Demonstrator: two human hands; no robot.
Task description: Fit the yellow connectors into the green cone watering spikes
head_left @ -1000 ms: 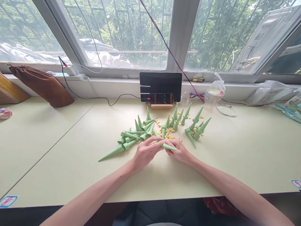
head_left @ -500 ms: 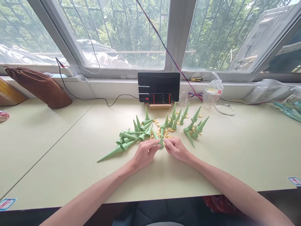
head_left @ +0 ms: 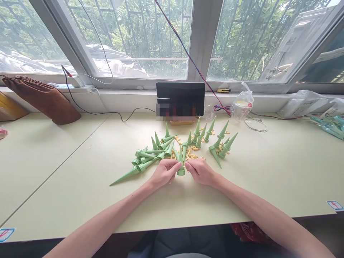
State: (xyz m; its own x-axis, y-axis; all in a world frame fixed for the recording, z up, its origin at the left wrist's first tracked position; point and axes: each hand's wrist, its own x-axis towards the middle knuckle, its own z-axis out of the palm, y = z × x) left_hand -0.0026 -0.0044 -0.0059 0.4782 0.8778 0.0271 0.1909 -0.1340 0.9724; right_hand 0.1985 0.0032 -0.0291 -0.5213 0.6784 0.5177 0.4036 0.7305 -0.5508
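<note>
My left hand (head_left: 167, 171) grips a green plant watering spike (head_left: 181, 168), point up and ribbed collar down, between thumb and fingers. Pinched at the spike's right side, my right hand (head_left: 199, 171) has a small yellow valve, mostly covered by the fingertips. Whether the valve sits in the spike's hole I cannot tell. Just beyond the hands lies a heap of loose yellow valves (head_left: 192, 156). Plain green spikes (head_left: 146, 165) are piled to the left, some lying and some upright. Several spikes with yellow valves fitted (head_left: 221, 133) stand to the right, a few stacked.
A dark tablet (head_left: 182, 96) leans at the window sill behind a cardboard stand (head_left: 182, 123). A brown drawstring bag (head_left: 56, 104) lies at the back left. A bagged cup (head_left: 242, 104) and a coiled white cable (head_left: 256, 124) are at the back right of the pale table (head_left: 258, 168).
The held spike has come slightly nearer and left, and now shows upright with its collar exposed below the fingers. Both hands stay close together at it.
</note>
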